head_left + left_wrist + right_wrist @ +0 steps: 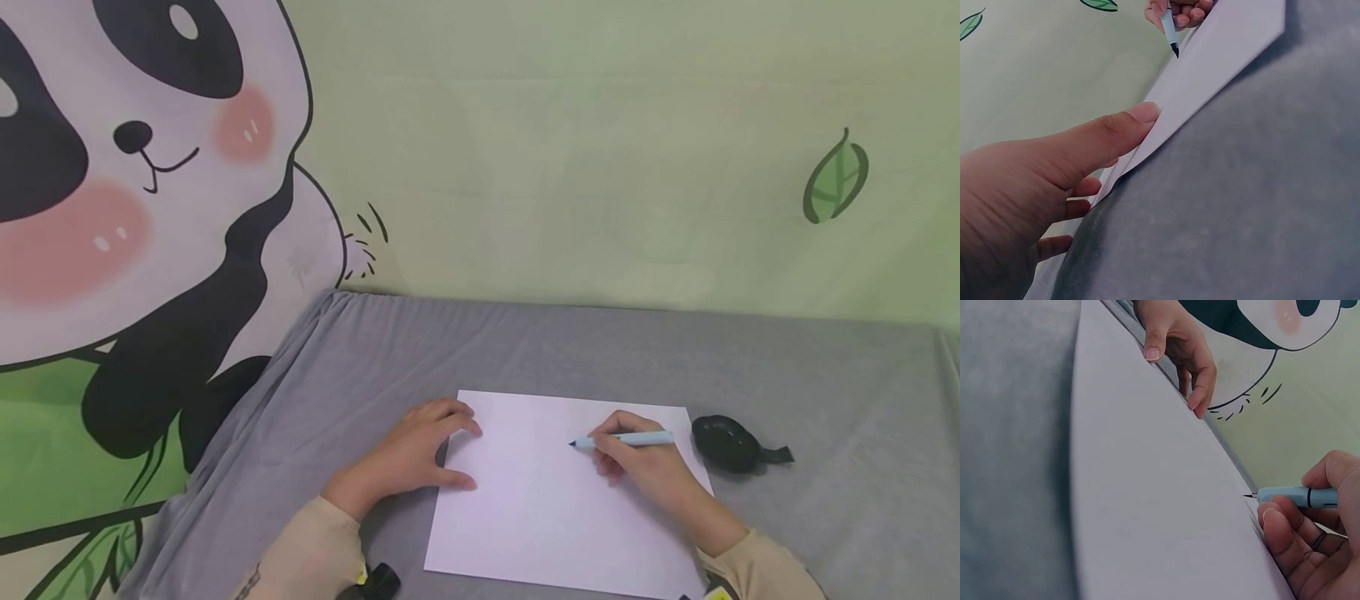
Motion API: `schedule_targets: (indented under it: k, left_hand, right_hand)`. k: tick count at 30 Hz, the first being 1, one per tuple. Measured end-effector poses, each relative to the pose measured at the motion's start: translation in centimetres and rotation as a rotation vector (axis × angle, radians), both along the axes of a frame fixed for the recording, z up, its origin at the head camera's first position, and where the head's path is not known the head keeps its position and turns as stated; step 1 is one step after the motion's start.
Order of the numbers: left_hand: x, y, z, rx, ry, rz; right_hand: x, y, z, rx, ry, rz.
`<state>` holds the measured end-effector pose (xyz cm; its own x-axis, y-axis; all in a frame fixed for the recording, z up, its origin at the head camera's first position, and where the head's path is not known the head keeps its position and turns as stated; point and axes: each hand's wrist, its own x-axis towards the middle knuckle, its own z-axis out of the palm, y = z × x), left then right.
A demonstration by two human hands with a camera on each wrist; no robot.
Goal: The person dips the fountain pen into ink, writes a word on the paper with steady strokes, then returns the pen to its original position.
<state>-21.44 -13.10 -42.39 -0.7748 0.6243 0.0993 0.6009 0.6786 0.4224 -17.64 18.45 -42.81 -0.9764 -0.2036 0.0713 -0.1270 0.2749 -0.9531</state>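
A blank white sheet of paper (540,508) lies on the grey cloth. My left hand (416,446) rests at its left edge, thumb and fingers spread apart and fingertips on the paper. In the left wrist view, the thumb (1110,137) lies along the sheet's edge. My right hand (637,458) holds a light blue fountain pen (647,437) between thumb and fingers, over the right half of the sheet. The pen's dark nib (1250,495) is uncovered and points left, close over the paper, where no marks show.
A small black rounded dish with a short handle (726,443) sits just right of the paper. Grey cloth (525,342) covers the table up to a pale green wall (570,167). A large panda picture (172,208) fills the left side.
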Motion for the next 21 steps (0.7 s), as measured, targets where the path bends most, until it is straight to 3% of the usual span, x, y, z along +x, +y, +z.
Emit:
schedule_targets:
  k: [21]
  left_hand:
    - [0.04,0.0,0.0,0.005,-0.005,0.009]
  right_hand:
    - [0.0,0.37,-0.14,0.003,-0.033,-0.063]
